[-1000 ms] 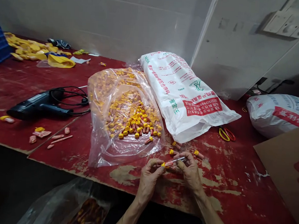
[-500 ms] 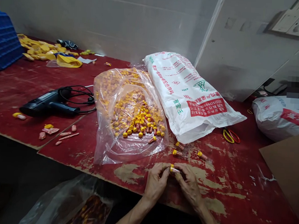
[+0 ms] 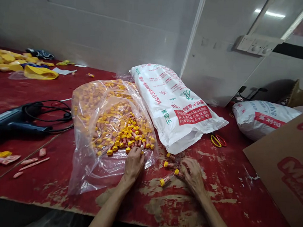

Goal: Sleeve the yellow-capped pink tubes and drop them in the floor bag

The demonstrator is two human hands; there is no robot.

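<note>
My left hand (image 3: 134,162) reaches in at the mouth of a clear plastic bag (image 3: 85,173), over small tubes with yellow caps (image 3: 125,139). Its fingers are curled, and what lies under them is hidden. On the right, my right hand (image 3: 194,175) rests low over the table with thumb and fingers apart. Its fingertips are against the lower end of a yellow-capped tube (image 3: 178,173). Beside that lie another capped tube (image 3: 165,180), tilted, and two more near the bag, one of them a tube with a reddish body (image 3: 170,165).
A large white printed sack (image 3: 177,108) lies behind the loose tubes. Scissors (image 3: 218,140) sit at its right, near a second sack (image 3: 262,117) and a cardboard box (image 3: 280,160). On the left are a heat gun (image 3: 13,119), pink wrapped pieces (image 3: 10,159) and yellow pieces (image 3: 4,60).
My hands have parted. The tube held between them now lies on the table. My left hand has moved to the bag, my right to the loose tubes. The view has turned right.
</note>
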